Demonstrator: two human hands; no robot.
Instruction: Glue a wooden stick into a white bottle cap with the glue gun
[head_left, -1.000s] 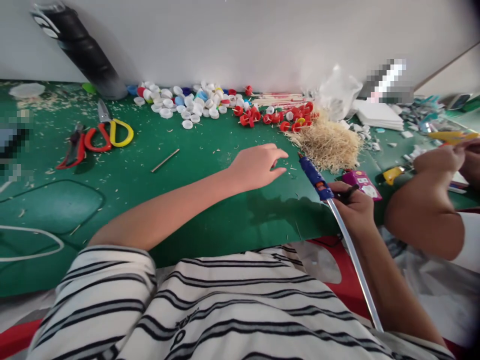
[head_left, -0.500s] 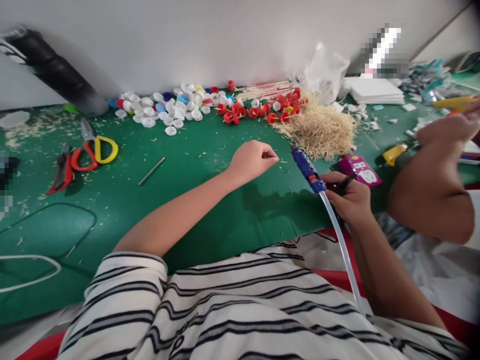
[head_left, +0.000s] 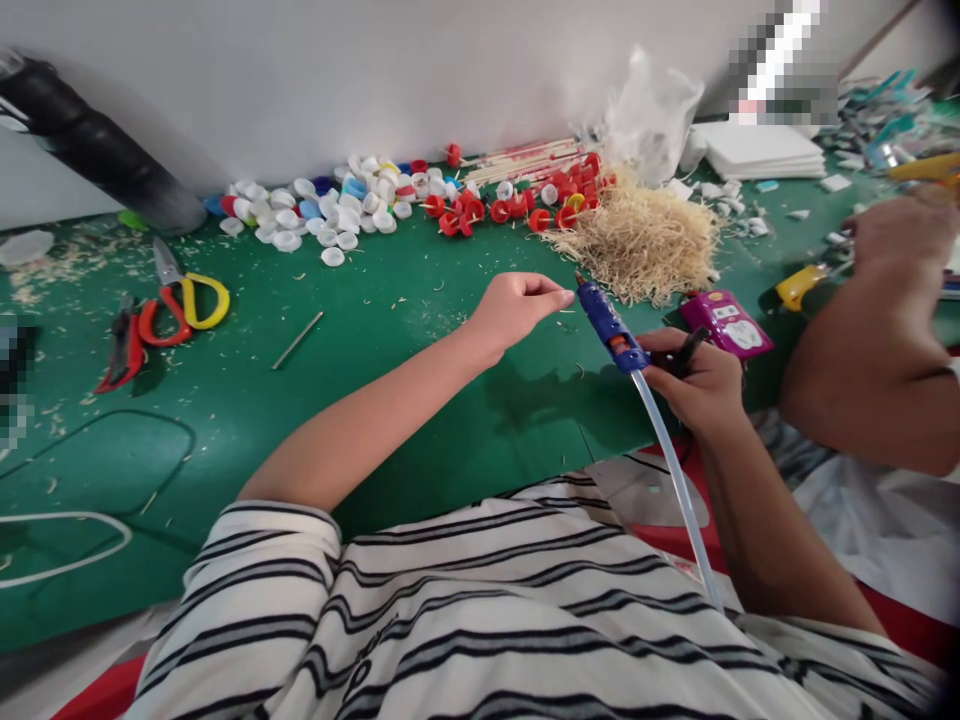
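My right hand (head_left: 705, 380) is wrapped round the handle of a blue hot glue gun (head_left: 606, 322). A long translucent glue stick (head_left: 679, 478) runs out of its back and bends down towards my lap. My left hand (head_left: 519, 308) is closed in a pinch, its fingertips right beside the gun's nozzle. Whatever lies between those fingers, if anything, is too small to make out. Just beyond the nozzle spreads a heap of pale wood-like shavings (head_left: 649, 245). A purple box (head_left: 726, 322) with white markings lies to the right of the gun.
White and coloured bottle caps (head_left: 349, 205), red caps on sticks (head_left: 459, 212) and thin sticks (head_left: 525, 165) lie along the wall. Scissors (head_left: 187, 300), red-handled pliers (head_left: 127, 350) and a metal rod (head_left: 298, 340) are at left. Another person's arm (head_left: 877, 340) reaches in at right.
My left hand has moved slightly right, bringing its pinched fingertips up to the glue gun's nozzle. The gun stays in my right hand, and the camera view has shifted a little.
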